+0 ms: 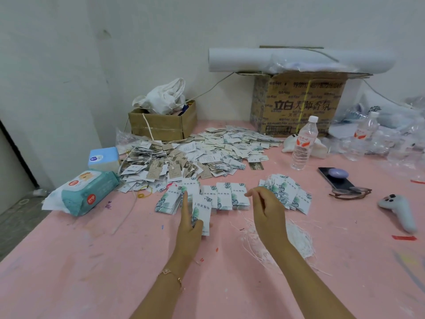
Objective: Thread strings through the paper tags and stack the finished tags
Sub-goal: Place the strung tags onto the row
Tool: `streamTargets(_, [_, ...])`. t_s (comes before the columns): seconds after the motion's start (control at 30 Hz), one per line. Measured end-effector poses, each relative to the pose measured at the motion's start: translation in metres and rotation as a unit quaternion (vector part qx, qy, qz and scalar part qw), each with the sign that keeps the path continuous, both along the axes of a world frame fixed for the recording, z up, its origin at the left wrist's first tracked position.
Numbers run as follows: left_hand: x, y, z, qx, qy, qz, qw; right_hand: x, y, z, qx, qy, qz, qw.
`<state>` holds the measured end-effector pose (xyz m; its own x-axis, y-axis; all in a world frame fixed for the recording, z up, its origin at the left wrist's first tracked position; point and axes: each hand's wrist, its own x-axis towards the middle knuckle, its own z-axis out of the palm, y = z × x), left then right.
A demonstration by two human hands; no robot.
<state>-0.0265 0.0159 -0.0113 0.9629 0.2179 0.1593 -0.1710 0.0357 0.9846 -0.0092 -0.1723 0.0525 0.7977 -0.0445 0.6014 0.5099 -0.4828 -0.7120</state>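
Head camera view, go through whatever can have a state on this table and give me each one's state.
left hand, gripping one tag
right hand, relaxed, holding nothing, by the tag stacks
strings, loose bundle, none threaded
near water bottle, upright, capped
small cardboard box, open, cloth bulging out
wet wipes pack, lid closed
phone, screen dark
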Motion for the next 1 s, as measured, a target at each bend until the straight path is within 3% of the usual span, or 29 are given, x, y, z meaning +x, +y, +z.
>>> streamTargets(0.13, [-0.003, -0.003, 0.005, 0.056, -0.022, 0.002, 0.998, -0.003, 0.015, -0.012, -0.082, 0.007, 0.019, 0.996])
streamTargets(0.47, [-0.01, -0.028, 0.001, 0.029, -0.035, 0.009, 0.999, -0.017, 0.03, -0.072, -0.157, 0.07, 0.077, 0.982])
streamTargets(0.8, [-0.009, -0.023, 0.002, -0.011, 0.001, -0.017, 1.0, -0.015, 0.026, -0.069, -0.138, 0.076, 0.086, 0.984])
streamTargets(1.0, [-0.012, -0.021, 0.005, -0.05, 0.016, 0.031, 0.998, -0.018, 0.026, -0.067, -0.135, 0.084, 0.071, 0.985])
